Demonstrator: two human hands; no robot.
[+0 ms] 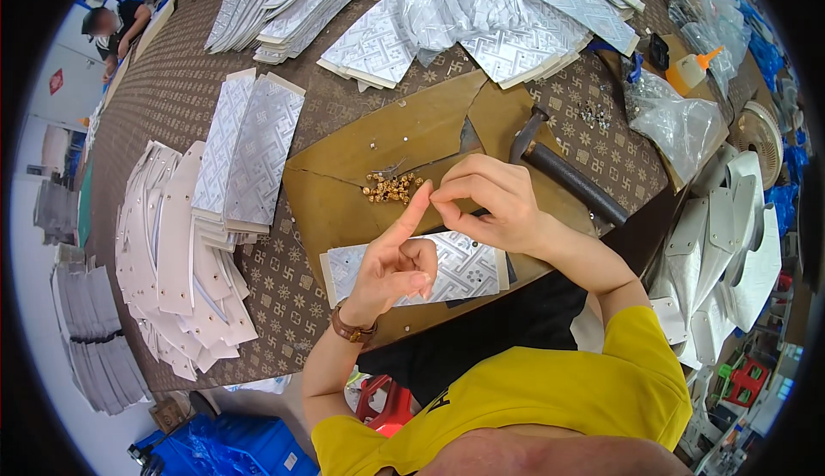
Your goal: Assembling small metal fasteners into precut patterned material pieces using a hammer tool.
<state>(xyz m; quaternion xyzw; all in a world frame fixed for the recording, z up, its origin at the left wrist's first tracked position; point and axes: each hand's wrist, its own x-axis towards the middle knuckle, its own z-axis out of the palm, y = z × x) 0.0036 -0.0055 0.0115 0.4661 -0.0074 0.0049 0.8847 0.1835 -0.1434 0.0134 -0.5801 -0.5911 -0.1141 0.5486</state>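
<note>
My left hand [388, 271], with a brown-strapped watch on its wrist, has its index finger stretched up and the other fingers loosely curled. At that fingertip, the thumb and index finger of my right hand [494, 205] meet in a pinch; whatever they hold is too small to make out. Beneath both hands lies a silver-and-white patterned panel [468, 261] on a brown, cracked board [335, 149]. Just beyond my fingertips sits a little heap of gold-coloured round metal pieces [391, 188]. To the right, a hammer [571, 180] with a dark handle rests across the board.
Stacked patterned panels [266, 145] and curved white pieces with studs [176, 261] are at left. More panels [369, 42] and plastic bags [460, 3] lie at the far side. An orange-tipped bottle [687, 72] stands far right; another person [129, 25] is far left.
</note>
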